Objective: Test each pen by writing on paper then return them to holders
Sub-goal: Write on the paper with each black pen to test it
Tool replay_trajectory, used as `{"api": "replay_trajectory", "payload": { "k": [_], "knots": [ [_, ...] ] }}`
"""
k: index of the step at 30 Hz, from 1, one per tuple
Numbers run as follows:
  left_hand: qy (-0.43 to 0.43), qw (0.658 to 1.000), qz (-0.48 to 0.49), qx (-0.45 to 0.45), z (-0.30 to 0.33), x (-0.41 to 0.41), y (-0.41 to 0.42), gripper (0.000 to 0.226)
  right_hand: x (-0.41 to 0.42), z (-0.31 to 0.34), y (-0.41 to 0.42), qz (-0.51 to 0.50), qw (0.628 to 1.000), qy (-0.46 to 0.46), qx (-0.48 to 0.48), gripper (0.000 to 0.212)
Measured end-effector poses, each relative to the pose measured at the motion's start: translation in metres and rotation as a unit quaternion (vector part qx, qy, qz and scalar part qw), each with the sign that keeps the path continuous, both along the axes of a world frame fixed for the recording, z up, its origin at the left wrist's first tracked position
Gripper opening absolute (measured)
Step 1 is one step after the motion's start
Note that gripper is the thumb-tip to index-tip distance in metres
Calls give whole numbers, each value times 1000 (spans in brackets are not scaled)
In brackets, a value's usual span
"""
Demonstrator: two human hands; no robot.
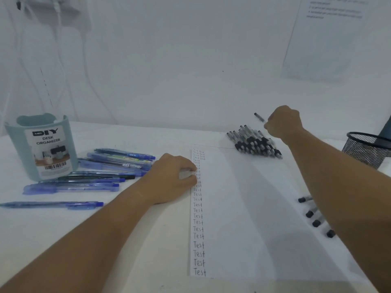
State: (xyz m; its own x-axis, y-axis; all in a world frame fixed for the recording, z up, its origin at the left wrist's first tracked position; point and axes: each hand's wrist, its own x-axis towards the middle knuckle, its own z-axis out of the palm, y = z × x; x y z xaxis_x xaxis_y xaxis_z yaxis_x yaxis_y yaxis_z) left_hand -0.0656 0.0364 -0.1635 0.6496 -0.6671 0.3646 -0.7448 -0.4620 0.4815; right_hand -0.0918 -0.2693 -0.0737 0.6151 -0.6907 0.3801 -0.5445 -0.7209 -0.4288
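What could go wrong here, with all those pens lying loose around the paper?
1. The right hand holds a black pen just above the stacked pile of black pens; a bump might scatter the pile.
2. The right forearm lies over the loose black pens near the paper's right edge and could sweep them away.
3. Only the left hand pins the paper; if it lifts, the sheet may slide during writing.

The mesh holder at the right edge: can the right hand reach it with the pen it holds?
Probably yes. The right hand grips a black pen above the pen pile, and nothing stands between it and the mesh holder.
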Motion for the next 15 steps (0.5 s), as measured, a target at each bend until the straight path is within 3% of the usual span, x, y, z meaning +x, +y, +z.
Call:
{"api": "replay_trajectory", "payload": {
  "k": [2,6,15],
  "knots": [
    [1,1000,3,0,0,0,0,28,3,-5,0,1,1000,26,2,13],
    [3,1000,0,-4,-1,2,-1,27,9,-12,-1,-17,999,40,7,37],
    [5,1000,4,0,0,1,-2,27,6,-16,-6,-4,999,24,28,31]
  ]
}}
